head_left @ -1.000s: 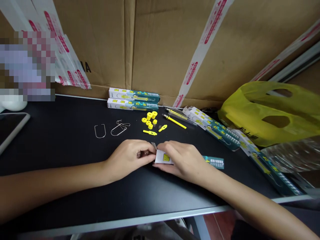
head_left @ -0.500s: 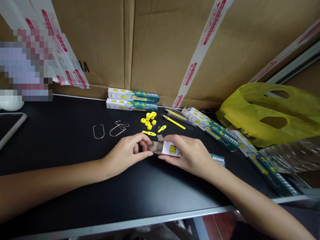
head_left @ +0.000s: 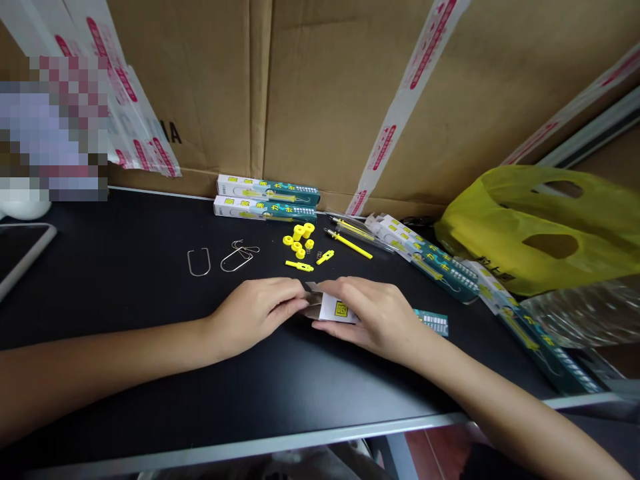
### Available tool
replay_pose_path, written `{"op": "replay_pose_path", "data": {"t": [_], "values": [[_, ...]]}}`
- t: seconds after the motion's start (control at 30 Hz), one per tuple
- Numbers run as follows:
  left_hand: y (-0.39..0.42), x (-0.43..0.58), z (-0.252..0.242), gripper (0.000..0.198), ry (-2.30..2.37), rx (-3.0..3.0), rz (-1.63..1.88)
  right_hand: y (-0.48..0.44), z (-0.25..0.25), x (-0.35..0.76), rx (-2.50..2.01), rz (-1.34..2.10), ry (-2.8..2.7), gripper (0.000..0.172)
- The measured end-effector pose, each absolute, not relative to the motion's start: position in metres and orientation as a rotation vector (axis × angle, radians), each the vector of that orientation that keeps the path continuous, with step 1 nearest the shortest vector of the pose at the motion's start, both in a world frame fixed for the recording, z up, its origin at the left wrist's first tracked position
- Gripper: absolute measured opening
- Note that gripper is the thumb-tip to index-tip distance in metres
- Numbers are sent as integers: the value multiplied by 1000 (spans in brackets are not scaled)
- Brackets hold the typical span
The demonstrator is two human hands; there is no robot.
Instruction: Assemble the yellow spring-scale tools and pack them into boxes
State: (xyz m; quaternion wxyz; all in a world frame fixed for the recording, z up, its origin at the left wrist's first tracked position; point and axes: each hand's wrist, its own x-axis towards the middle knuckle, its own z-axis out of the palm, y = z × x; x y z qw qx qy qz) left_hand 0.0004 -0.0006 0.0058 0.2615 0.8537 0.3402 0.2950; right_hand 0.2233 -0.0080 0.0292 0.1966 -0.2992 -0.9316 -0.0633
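My right hand (head_left: 383,310) is wrapped round a slim white and teal cardboard box (head_left: 337,309), whose far end sticks out beyond the palm. The box's left end is open, with its grey-brown inner flaps folded out. My left hand (head_left: 263,303) is closed at that end, thumb and fingers pinched on a flap; the fingertips are partly hidden. Just behind the hands lie several yellow plastic caps (head_left: 299,232), two yellow slotted pieces (head_left: 300,266) and small springs (head_left: 320,254). Bent wire hooks (head_left: 199,262) lie to the left on the black table (head_left: 240,400).
Two printed boxes (head_left: 267,209) lie against the cardboard wall (head_left: 310,100). Yellow rods (head_left: 353,245), one in a clear sleeve, lie near more boxes (head_left: 425,257) at right. A yellow plastic bag (head_left: 490,227) and a clear bottle (head_left: 575,310) flank them. A tablet-like device (head_left: 25,260) is at left.
Both hands and the box have shifted slightly toward me. The left fingers have closed up at the box's open end. The loose parts on the table stay put.
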Motion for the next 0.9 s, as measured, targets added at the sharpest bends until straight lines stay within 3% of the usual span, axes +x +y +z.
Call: {"op": "replay_pose_path", "data": {"t": [0.33,0.63,0.8,0.9], "values": [[-5,3,2,22,941,2622,591,-12,27,216,-788,-134,-2643,30],[-8,5,7,22,976,2255,726,-15,28,213,-758,-160,-2644,30],[-6,5,8,25,997,2004,774,-13,31,216,-821,-44,-2711,40],[-3,4,5,24,988,1901,809,-8,34,222,-888,33,-2779,38]]}}
